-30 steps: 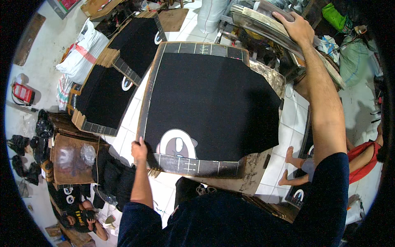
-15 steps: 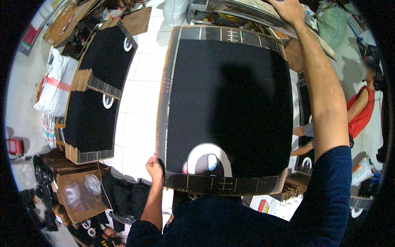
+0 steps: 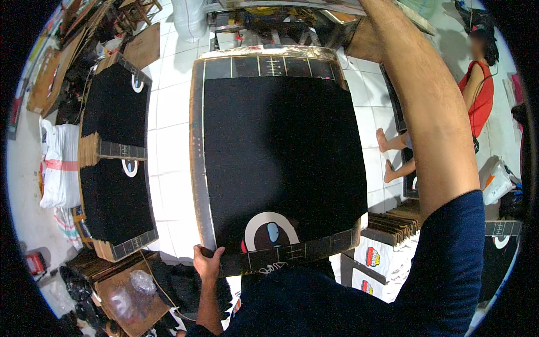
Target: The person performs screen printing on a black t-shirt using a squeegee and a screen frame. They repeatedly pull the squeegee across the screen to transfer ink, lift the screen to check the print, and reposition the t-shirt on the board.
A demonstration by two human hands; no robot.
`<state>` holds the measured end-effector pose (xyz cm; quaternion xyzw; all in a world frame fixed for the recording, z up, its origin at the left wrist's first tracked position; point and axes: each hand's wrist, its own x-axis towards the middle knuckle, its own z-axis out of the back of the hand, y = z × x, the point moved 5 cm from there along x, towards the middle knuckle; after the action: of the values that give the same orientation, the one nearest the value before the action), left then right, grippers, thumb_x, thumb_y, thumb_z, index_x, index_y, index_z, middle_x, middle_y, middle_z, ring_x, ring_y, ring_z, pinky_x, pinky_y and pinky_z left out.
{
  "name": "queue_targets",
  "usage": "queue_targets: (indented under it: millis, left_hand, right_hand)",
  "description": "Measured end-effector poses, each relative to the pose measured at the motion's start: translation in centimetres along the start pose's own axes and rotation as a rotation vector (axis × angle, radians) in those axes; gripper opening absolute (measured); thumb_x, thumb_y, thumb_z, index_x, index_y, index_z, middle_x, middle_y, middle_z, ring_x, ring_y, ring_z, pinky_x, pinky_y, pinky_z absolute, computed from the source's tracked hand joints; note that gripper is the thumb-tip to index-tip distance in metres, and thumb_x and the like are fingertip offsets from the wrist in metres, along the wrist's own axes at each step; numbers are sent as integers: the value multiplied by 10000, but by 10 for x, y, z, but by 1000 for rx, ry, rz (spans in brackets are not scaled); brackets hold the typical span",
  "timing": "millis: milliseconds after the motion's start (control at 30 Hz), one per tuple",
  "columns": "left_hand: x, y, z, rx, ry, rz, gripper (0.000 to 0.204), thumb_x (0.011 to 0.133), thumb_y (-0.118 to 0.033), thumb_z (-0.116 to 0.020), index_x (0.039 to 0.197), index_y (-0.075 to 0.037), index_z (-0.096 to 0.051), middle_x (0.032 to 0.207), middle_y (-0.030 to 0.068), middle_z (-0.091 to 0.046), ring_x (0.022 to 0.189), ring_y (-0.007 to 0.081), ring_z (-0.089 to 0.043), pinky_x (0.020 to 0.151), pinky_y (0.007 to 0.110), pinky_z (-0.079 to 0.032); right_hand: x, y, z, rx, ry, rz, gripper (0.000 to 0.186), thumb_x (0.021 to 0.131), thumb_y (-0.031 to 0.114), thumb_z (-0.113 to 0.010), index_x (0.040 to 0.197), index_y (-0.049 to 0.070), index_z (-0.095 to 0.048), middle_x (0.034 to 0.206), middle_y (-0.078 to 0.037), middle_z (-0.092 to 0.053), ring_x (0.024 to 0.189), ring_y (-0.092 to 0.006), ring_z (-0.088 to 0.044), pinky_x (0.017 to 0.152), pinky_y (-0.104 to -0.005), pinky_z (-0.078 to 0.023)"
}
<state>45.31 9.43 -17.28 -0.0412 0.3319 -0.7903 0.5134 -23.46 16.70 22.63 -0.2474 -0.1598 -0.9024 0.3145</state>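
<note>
A board (image 3: pixel 197 185) covered with flat black cloth (image 3: pixel 281 151) lies in front of me. Its dark borders carry pale ruled marks, and a white ring print (image 3: pixel 251 230) with a dark, pale-blue-spotted centre shows near the close edge. My left hand (image 3: pixel 208 263) grips the board's near left corner, thumb on the edge; part of its fingers is hidden. My right arm (image 3: pixel 429 112) stretches up and away past the board's right side. Its hand lies beyond the top edge of the picture.
Stacked boards with similar black cloth (image 3: pixel 118 106) stand at left beside a white bundle (image 3: pixel 60 163). Behind the board is a cluttered rack (image 3: pixel 269 22). A person in red (image 3: pixel 480 106) sits at right, bare feet on the tiles. Printed white pieces (image 3: pixel 368 264) are stacked near right.
The view has shifted, so the board appears farther left. My left hand has gone from beside the left edge to the near corner. My right hand has passed out of the top of the picture.
</note>
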Motion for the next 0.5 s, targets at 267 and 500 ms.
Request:
queue_targets:
  millis: [267, 500]
  left_hand:
    - [-6, -16, 11, 87, 24, 69, 635, 681, -323, -948, 1025, 9, -530, 889, 214, -635, 835, 392, -638, 780, 480, -502]
    - [-3, -27, 5, 104, 28, 34, 661, 700, -354, -943, 1048, 2, -508, 856, 203, -624, 803, 426, -630, 753, 502, -503]
  right_hand:
    - [24, -2, 4, 82, 34, 63, 917, 713, 883, -634, 1167, 100, -781, 1115, -233, -754, 1072, -346, -730, 946, -449, -562]
    - [49, -4, 5, 44, 22, 27, 1101, 658, 927, -637, 1068, -88, -752, 1151, -313, -720, 1080, -402, -720, 959, -460, -557]
